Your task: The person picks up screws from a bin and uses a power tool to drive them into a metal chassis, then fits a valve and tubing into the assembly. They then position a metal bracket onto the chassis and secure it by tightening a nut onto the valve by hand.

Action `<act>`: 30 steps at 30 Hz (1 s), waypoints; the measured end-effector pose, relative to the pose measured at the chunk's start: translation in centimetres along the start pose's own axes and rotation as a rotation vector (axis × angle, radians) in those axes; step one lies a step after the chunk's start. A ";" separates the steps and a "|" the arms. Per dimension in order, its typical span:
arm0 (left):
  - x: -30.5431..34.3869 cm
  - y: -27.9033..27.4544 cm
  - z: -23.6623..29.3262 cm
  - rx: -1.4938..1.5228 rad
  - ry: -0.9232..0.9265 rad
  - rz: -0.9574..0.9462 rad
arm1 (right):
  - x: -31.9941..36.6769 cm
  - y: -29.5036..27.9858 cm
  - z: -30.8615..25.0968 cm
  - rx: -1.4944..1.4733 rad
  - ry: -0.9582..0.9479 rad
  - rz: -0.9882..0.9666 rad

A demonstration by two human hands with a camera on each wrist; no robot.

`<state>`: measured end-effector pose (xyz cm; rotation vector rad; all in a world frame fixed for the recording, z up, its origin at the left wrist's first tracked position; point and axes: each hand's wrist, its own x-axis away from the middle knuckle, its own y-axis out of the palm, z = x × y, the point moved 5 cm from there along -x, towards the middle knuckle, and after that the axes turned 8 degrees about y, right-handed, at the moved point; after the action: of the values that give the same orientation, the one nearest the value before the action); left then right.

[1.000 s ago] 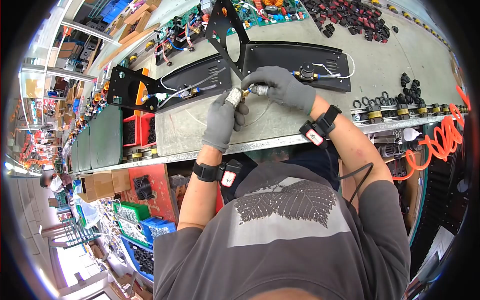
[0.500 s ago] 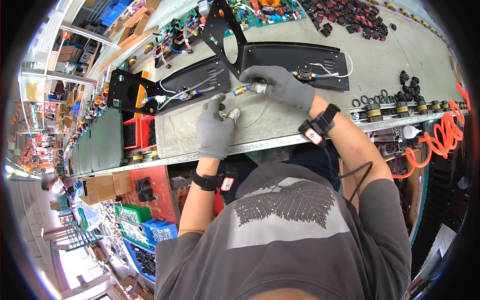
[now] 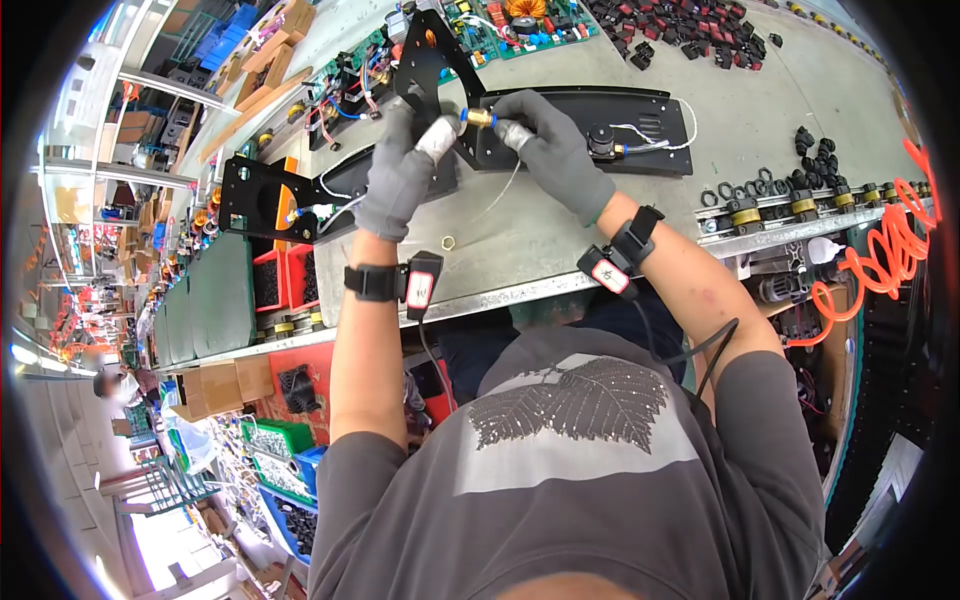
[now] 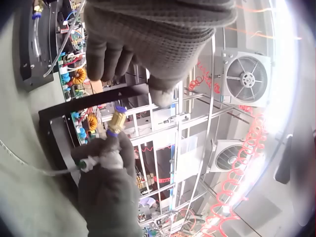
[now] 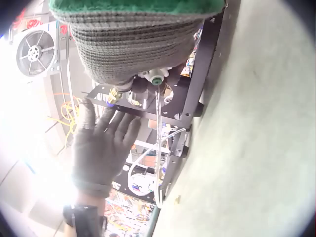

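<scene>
In front of the black metal panels, my gloved right hand (image 3: pixel 560 150) pinches a brass tube fitting (image 3: pixel 480 117) with blue collars at both ends. A white connector with a green end (image 5: pixel 155 78) shows beneath that hand, and a clear tube (image 5: pixel 158 128) hangs from it. My gloved left hand (image 3: pixel 395 180) is raised just left of the fitting, thumb pointing toward it. The right wrist view shows the left fingers (image 5: pixel 118 129) straight and spread, with nothing held. On the bench, near its front edge, lies a small brass hex nut (image 3: pixel 448 243).
An upright black bracket (image 3: pixel 440 60) stands behind the hands. Black panels (image 3: pixel 650 110) with tubing lie to both sides. Circuit boards (image 3: pixel 530 28) and a pile of black-and-red parts (image 3: pixel 690 35) are at the back. Red bins (image 3: pixel 292 275) sit left; a coiled orange hose (image 3: pixel 870 270) hangs right.
A second ago both hands were together at the fitting, low over the bench. The left hand came away, then both moved forward with the fitting in the right hand. The nut shows plainly now.
</scene>
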<state>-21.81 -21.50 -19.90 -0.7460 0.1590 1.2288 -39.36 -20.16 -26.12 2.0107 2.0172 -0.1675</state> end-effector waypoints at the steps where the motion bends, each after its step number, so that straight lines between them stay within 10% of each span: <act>1: -0.4 -0.1 -0.6 -0.001 0.006 -0.008 | -0.4 0.2 -0.5 -0.003 -0.005 0.008; 12: 0.6 0.0 -5.3 -0.110 -0.042 -0.084 | -4.9 1.5 0.7 1.033 0.339 -0.364; 24: 0.6 0.4 -3.8 -0.097 -0.001 -0.103 | -5.0 1.1 1.8 1.064 0.598 -0.597; 26: 0.4 0.4 -4.0 -0.198 -0.015 -0.068 | -4.3 -0.1 -1.2 0.909 0.646 -0.366; 27: 0.5 0.4 -4.6 -0.192 -0.015 -0.068 | -4.5 -1.8 -1.3 0.750 0.648 -0.250; 28: 0.8 0.2 -5.2 -0.204 0.020 -0.059 | -6.2 -4.4 0.6 1.240 0.150 -0.276; 30: 0.9 -0.4 -5.1 -0.351 0.134 -0.009 | -7.1 -7.6 1.4 1.388 0.177 -0.336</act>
<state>-19.72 -23.87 -24.00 -1.1334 0.0488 1.2122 -46.88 -27.51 -26.36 2.2207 2.6331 -1.9659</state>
